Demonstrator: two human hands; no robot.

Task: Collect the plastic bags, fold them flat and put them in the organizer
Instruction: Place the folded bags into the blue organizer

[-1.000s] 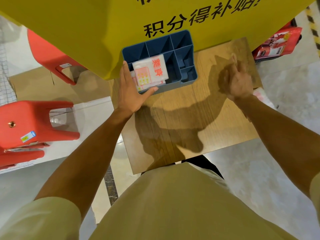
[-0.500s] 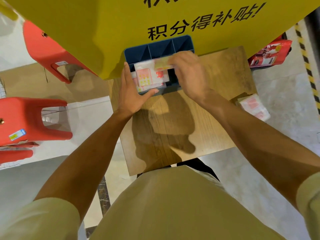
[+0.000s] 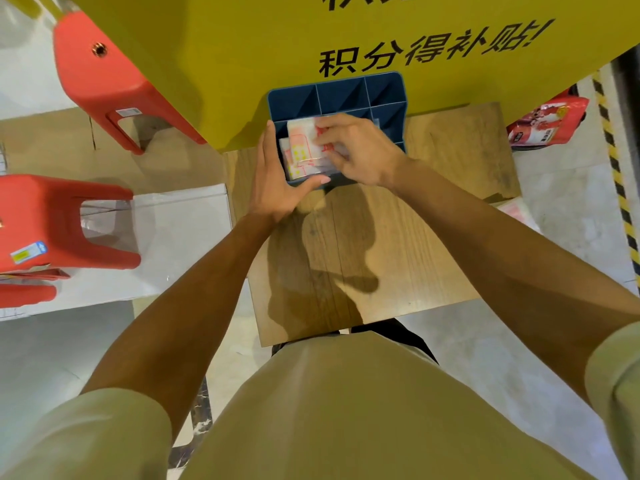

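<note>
A dark blue organizer (image 3: 346, 90) with several compartments stands at the far end of a small wooden table (image 3: 381, 244). Folded white plastic bags with red and yellow print (image 3: 299, 152) lie in its near left compartment. My left hand (image 3: 277, 181) rests against the organizer's left and front walls, fingers straight and thumb along the front. My right hand (image 3: 360, 150) lies over the bags, its fingers on the top bag and hiding its right part. Whether those fingers pinch the bag or press it is unclear.
A yellow sign with black characters (image 3: 346, 36) hangs right behind the organizer. Two red plastic stools (image 3: 100, 84) (image 3: 52, 223) stand at the left on flattened cardboard. A red snack packet (image 3: 547, 124) lies on the floor at right. Another printed bag (image 3: 516, 213) lies beside the table's right edge.
My right hand came across from the table's right side and settled lower on the bags in the organizer. My left hand stayed at the organizer's left corner.
</note>
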